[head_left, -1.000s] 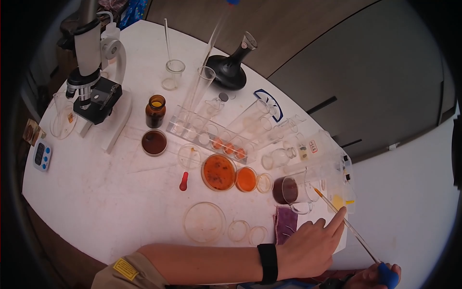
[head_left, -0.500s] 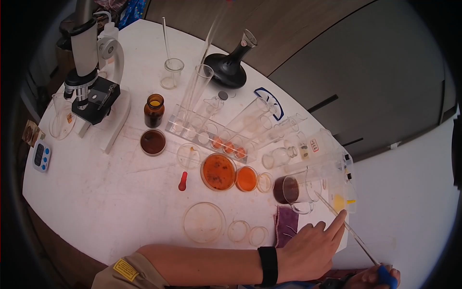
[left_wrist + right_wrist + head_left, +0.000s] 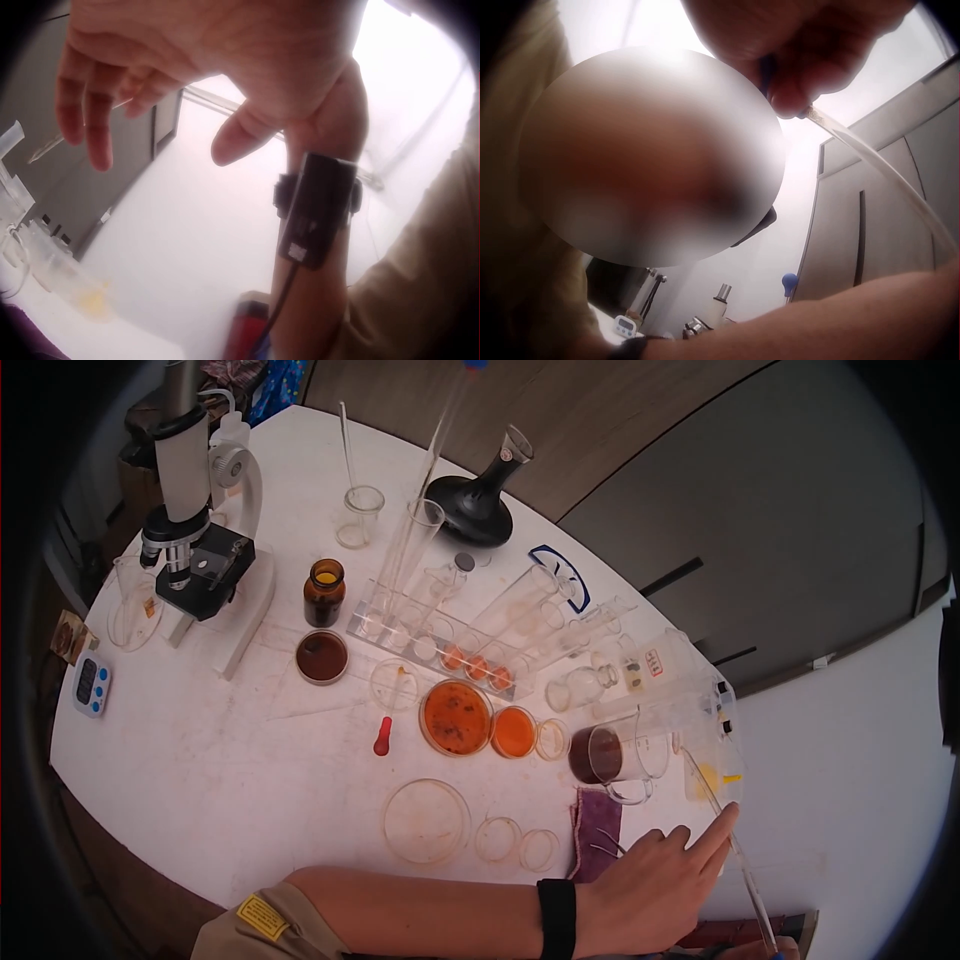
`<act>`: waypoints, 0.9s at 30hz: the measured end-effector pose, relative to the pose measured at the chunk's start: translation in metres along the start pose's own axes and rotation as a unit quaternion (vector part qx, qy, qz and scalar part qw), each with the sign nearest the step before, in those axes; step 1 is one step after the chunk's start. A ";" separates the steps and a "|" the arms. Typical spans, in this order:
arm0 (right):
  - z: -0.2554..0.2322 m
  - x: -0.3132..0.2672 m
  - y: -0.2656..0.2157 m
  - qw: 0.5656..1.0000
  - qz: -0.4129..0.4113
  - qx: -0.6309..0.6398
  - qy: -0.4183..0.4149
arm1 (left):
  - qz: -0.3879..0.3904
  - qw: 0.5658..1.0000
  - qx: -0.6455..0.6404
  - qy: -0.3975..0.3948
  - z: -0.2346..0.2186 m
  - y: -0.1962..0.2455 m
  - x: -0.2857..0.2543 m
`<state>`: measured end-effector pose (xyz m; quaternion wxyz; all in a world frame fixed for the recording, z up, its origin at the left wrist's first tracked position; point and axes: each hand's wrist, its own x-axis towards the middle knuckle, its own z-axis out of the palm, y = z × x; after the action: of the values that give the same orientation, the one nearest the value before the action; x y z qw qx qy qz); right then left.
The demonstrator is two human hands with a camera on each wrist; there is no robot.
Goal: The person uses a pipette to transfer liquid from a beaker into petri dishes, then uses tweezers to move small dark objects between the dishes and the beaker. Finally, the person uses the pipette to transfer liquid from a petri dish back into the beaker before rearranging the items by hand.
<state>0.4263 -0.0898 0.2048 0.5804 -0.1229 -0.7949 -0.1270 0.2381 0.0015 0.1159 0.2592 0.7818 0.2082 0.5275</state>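
Observation:
At the lower right of the head view, my left hand [image 3: 650,890] reaches across from the left with its index finger straight, its tip against a long glass pipette [image 3: 750,880]. The other fingers are loosely bent, and the palm holds nothing in the left wrist view. My right hand [image 3: 786,947] is mostly cut off by the bottom edge. In the right wrist view its fingertips [image 3: 791,97] pinch the pipette's upper end around a blue bulb [image 3: 766,71]. The pipette's narrow end points up, right of a handled glass beaker [image 3: 641,732] with dark liquid.
Beside the beaker lies a purple cloth [image 3: 597,815]. Petri dishes, among them one of orange liquid [image 3: 456,718], stand before a clear tube rack [image 3: 435,640]. A microscope [image 3: 200,550], brown bottle [image 3: 324,595], black flask [image 3: 470,510] and red bulb [image 3: 382,737] stand or lie leftward and behind.
The pipette's narrow end has shifted right, away from the beaker, and the amber colour in it no longer shows. My right hand has dropped toward the bottom edge; my left hand moved slightly right.

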 end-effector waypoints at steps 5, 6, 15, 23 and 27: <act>0.059 0.008 0.004 0.999 -0.043 -0.011 0.014 | -0.007 0.999 0.038 0.037 -0.012 0.006 0.003; 0.059 0.009 0.005 0.999 -0.044 -0.003 0.014 | -0.011 0.998 0.043 0.042 -0.013 0.006 0.002; 0.069 -0.003 0.019 0.994 0.037 0.037 0.092 | 0.012 0.973 0.219 0.075 -0.047 -0.005 -0.032; 0.110 -0.016 0.041 0.983 0.155 -0.064 0.081 | -0.077 0.962 0.260 -0.004 -0.043 -0.032 -0.051; 0.119 -0.015 0.044 0.975 0.204 -0.038 0.080 | -0.081 0.957 0.278 0.002 -0.046 -0.038 -0.052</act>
<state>0.3392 -0.0085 0.1585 0.6504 -0.2936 -0.6991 -0.0452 0.1745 0.0086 0.0690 0.0732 0.8021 0.4103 0.4277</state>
